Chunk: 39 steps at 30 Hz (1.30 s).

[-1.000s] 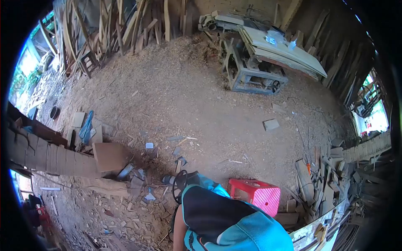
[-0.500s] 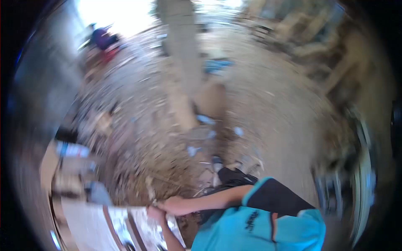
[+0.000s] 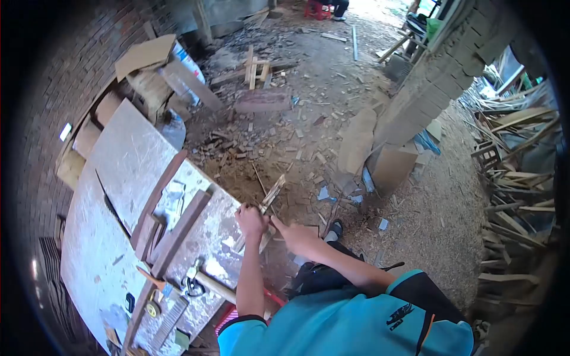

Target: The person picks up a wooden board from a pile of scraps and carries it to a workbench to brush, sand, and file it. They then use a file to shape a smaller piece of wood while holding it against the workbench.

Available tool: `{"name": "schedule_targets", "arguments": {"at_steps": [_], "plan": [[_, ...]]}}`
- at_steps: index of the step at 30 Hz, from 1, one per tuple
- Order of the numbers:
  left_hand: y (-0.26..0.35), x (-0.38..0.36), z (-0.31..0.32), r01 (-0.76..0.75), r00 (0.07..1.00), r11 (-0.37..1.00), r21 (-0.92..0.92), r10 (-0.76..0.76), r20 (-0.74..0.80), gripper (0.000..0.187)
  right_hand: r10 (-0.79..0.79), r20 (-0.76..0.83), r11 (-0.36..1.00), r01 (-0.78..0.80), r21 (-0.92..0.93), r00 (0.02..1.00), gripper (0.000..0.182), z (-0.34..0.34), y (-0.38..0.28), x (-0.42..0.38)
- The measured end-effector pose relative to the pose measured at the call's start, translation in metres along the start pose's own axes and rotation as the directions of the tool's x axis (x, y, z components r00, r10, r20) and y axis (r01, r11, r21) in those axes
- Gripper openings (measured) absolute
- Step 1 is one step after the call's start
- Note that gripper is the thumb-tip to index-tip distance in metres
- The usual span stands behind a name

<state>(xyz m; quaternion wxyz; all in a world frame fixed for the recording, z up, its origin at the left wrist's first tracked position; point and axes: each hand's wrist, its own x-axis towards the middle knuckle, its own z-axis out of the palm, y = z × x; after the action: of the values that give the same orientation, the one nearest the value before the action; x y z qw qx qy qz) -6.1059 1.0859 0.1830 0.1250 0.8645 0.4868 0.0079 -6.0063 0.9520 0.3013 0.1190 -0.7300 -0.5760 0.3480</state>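
Note:
At the table's edge, my left hand [image 3: 252, 222] is wrapped round a thin, splintered strip of wood [image 3: 274, 191] and presses it down there. The strip's rough end points out past the edge over the floor. My right hand [image 3: 298, 238] is closed beside the left one, close to the strip. What it holds is hidden by the fingers. Both hands rest near the corner of the worn pale tabletop [image 3: 107, 261]. Nearer my body, a hammer [image 3: 199, 277] lies on the table, its handle towards my left arm.
Reddish-brown wooden bars [image 3: 178, 234], a brush [image 3: 159, 282], a tape measure [image 3: 152, 309] and a long dark blade [image 3: 113, 207] lie on the table. Wood scraps [image 3: 297, 133] litter the floor. A pillar [image 3: 424, 98] stands ahead right; split wood [image 3: 516, 219] is piled at far right. Someone sits on a red stool [image 3: 317, 9].
My view has swung left and steadied, so more of the table shows and the pillar sits farther right. Both hands stay close together at the table edge; earlier blur hides finger details.

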Motion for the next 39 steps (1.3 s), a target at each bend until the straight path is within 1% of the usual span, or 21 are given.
{"name": "schedule_targets", "arguments": {"at_steps": [4,5,9,10,12,13,16,18,21,23,26,27,28,30,32,33,34,35,36,38,39], "plan": [[-0.001,0.004,0.004,0.010,0.999,0.999,0.036,-0.011,0.044,0.027,0.081,0.067,0.996,-0.083,0.022,0.994,0.065,-0.002,0.002,0.003],[-0.002,0.003,0.006,0.000,1.000,0.999,0.041,0.000,0.001,0.028,0.065,0.054,0.998,-0.066,0.018,0.996,0.062,0.002,0.007,0.004],[-0.003,0.005,0.010,0.003,1.000,1.000,0.018,-0.003,0.031,0.029,0.002,0.007,0.997,-0.002,0.078,1.000,0.052,0.012,0.016,0.046],[0.000,0.004,0.004,0.002,0.999,0.999,0.032,-0.003,0.050,0.030,-0.045,-0.070,0.990,0.054,0.130,0.997,0.051,0.017,0.018,0.057],[-0.003,0.007,0.015,-0.009,1.000,0.997,-0.078,0.008,-0.019,0.030,-0.017,-0.125,0.993,0.031,0.110,0.992,0.059,0.035,0.023,0.085],[-0.004,0.006,0.019,-0.039,0.997,0.995,-0.088,0.033,-0.069,0.030,0.004,-0.107,0.995,0.007,0.098,0.994,0.061,0.039,0.030,0.080],[-0.003,0.005,0.018,0.012,1.000,0.999,0.049,-0.011,-0.017,0.026,0.017,0.007,0.999,-0.017,0.039,1.000,0.061,0.013,0.009,0.037],[-0.002,0.005,0.007,0.012,1.000,1.000,0.015,-0.012,-0.015,0.025,0.051,0.118,0.998,-0.046,-0.048,0.992,0.056,-0.011,-0.001,0.002],[0.002,0.003,0.005,0.002,1.000,1.000,-0.008,-0.002,-0.026,0.025,-0.021,0.047,1.000,0.021,0.011,0.999,0.060,0.006,0.014,0.035],[0.000,0.006,0.011,0.020,1.000,1.000,-0.023,-0.019,0.009,0.025,-0.148,-0.064,0.989,0.149,0.012,0.987,0.063,0.013,0.023,0.072],[-0.002,0.004,0.014,0.023,1.000,1.000,-0.016,-0.022,0.005,0.024,-0.097,-0.052,0.994,0.100,0.054,0.994,0.061,0.013,0.021,0.044],[-0.002,0.005,0.011,0.019,1.000,1.000,0.022,-0.019,0.014,0.024,-0.121,-0.043,0.993,0.121,0.003,0.992,0.063,0.004,0.021,0.015],[0.000,0.005,0.010,0.019,1.000,0.998,0.053,-0.020,0.024,0.024,-0.028,0.150,1.000,0.028,0.002,0.988,0.063,-0.016,0.015,-0.003],[0.000,0.006,0.011,-0.017,1.000,1.000,-0.006,0.017,-0.010,0.029,-0.068,0.060,0.997,0.070,-0.029,0.996,0.060,-0.007,0.026,0.008],[0.006,0.006,0.007,0.020,1.000,1.000,0.008,-0.020,0.015,0.031,-0.112,-0.043,0.993,0.114,0.040,0.993,0.053,0.017,0.036,0.060],[0.001,0.011,0.021,0.012,0.999,0.999,-0.038,-0.013,-0.029,0.032,-0.072,0.017,0.993,0.069,0.100,0.997,0.049,0.013,0.031,0.077],[-0.009,0.010,0.034,0.022,0.997,0.997,-0.081,-0.028,-0.074,0.033,-0.070,-0.002,0.995,0.070,0.064,0.998,0.046,0.018,0.029,0.077],[-0.007,0.007,0.024,0.027,1.000,0.999,0.020,-0.027,-0.004,0.031,-0.040,0.004,0.983,0.039,0.180,0.999,0.060,0.028,0.033,0.066],[-0.002,0.007,0.014,0.021,0.998,0.993,0.117,-0.028,0.062,0.030,-0.046,0.027,0.981,0.040,0.190,0.999,0.062,0.024,0.035,0.033],[-0.002,0.006,0.013,-0.019,0.999,0.999,0.037,0.020,-0.031,0.027,-0.108,0.018,0.983,0.104,0.151,0.994,0.067,0.010,0.037,0.015],[-0.002,0.007,0.008,-0.003,1.000,0.999,0.051,0.004,-0.021,0.026,-0.147,-0.002,0.983,0.147,0.114,0.989,0.070,0.007,0.039,0.018]]}}
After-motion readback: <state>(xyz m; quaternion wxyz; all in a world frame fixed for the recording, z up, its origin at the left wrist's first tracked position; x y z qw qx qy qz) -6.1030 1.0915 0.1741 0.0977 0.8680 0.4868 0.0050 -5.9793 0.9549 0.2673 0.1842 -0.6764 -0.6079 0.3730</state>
